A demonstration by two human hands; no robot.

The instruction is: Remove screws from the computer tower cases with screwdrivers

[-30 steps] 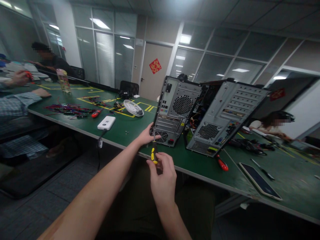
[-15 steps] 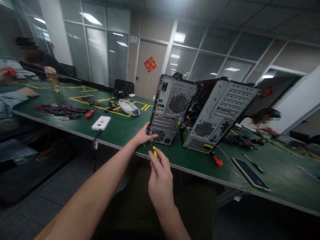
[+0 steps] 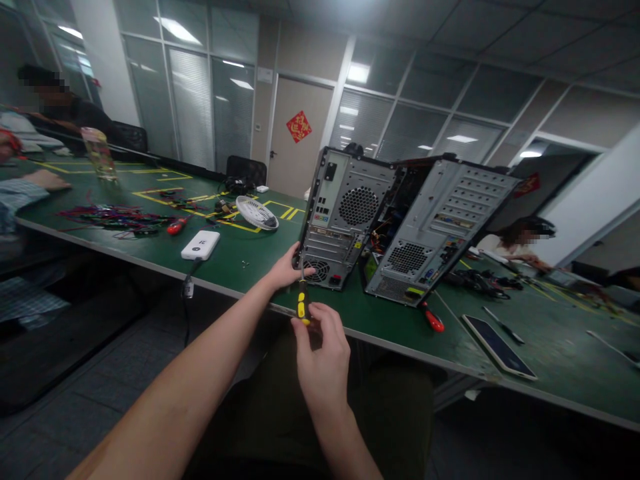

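Two computer cases stand upright on the green table (image 3: 250, 257), their rear panels facing me. At the lower left corner of the left computer case (image 3: 345, 207) is my left hand (image 3: 289, 268), its fingers round the edge and its thumb across the bottom near the fan grille. My right hand (image 3: 323, 333) pinches the handle end of a black and yellow screwdriver (image 3: 301, 303). The shaft points up to the case's lower left corner beside my left thumb; its tip is too small to make out. The right computer case (image 3: 430, 233) leans close beside the first.
A white power bank (image 3: 201, 245) with a cable, a red screwdriver (image 3: 176, 227), wires (image 3: 117, 219) and a white basket (image 3: 257, 213) lie left. Another red screwdriver (image 3: 433, 319) and a phone (image 3: 499, 347) lie right. People sit at both sides.
My right hand has slid down to the end of the screwdriver's handle, with its fingers more spread, so more of the yellow shows. My left hand stays on the case.
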